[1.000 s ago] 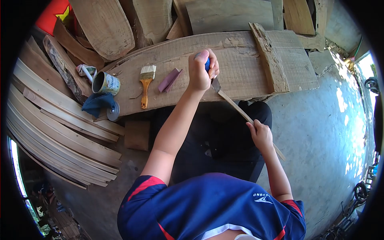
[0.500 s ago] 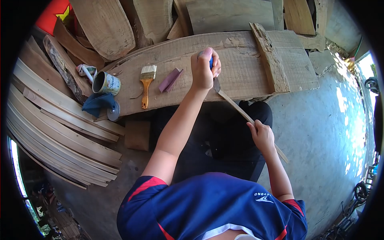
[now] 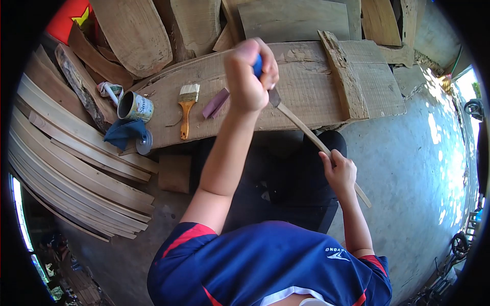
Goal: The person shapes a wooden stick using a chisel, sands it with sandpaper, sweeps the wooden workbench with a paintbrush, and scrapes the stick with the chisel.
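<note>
My left hand (image 3: 246, 76) is closed round a scraper with a blue handle (image 3: 258, 65), raised above the plank bench. Its dark flat blade (image 3: 274, 97) points down at the upper end of a thin wooden strip (image 3: 301, 125); whether they touch I cannot tell. My right hand (image 3: 341, 173) grips the strip lower down, thumb along it, and the lower end sticks out past the hand. Behind my left wrist lies a folded purple piece of sandpaper (image 3: 215, 103). Left of that is a paintbrush (image 3: 187, 109) with a wooden handle and pale bristles.
A wide wooden plank (image 3: 301, 76) forms the work surface, with a rough board (image 3: 344, 76) across its right part. A tin can (image 3: 135, 106) and blue cloth (image 3: 124, 133) sit at its left end. Curved wooden strips (image 3: 81, 168) are stacked on the left.
My left hand has risen towards the camera and shifted left with the scraper. My right hand and the strip have moved only slightly, down and to the right.
</note>
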Demonstrator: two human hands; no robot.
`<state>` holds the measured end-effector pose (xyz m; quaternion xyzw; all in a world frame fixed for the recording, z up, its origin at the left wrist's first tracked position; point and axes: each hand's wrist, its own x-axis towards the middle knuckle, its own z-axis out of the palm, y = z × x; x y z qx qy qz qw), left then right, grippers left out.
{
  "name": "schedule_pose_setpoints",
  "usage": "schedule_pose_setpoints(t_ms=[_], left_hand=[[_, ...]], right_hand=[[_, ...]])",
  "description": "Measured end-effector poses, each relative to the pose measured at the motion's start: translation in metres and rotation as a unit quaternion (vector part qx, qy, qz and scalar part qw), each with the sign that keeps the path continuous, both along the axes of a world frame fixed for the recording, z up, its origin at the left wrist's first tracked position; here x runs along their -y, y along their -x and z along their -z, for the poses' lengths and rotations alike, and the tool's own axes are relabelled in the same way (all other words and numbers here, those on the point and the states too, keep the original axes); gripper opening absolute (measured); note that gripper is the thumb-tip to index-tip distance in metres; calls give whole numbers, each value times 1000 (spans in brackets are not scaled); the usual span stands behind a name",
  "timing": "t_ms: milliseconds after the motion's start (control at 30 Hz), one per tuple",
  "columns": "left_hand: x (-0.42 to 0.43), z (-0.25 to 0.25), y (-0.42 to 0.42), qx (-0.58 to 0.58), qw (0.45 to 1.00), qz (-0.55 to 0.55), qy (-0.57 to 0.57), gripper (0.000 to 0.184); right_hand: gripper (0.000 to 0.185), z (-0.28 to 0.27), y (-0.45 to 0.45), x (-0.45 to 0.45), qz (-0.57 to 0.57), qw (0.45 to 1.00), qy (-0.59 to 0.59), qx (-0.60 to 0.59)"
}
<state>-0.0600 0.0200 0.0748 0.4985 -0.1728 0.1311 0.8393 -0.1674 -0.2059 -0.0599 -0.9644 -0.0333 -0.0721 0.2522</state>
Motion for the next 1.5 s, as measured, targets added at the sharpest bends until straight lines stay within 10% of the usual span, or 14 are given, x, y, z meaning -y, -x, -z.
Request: schedule_pose_setpoints(t_ms=[67, 133, 433, 933, 1500], left_hand=[[13, 71, -26, -59, 992, -54, -93, 42], [4, 76, -26, -72, 994, -61, -51, 42], [-42, 91, -8, -104, 979, -130, 117, 44], [-19, 66, -2, -24, 997, -59, 47, 42], [5, 64, -20, -27, 997, 44, -60, 42]], right_hand=[[45, 32, -5, -2, -27, 999, 32, -16], [45, 45, -6, -17, -58, 993, -103, -8], [46, 9, -19, -11, -29, 997, -66, -15], [64, 79, -4, 23, -20, 872, -306, -380], [65, 54, -7, 16, -27, 928, -218, -301]])
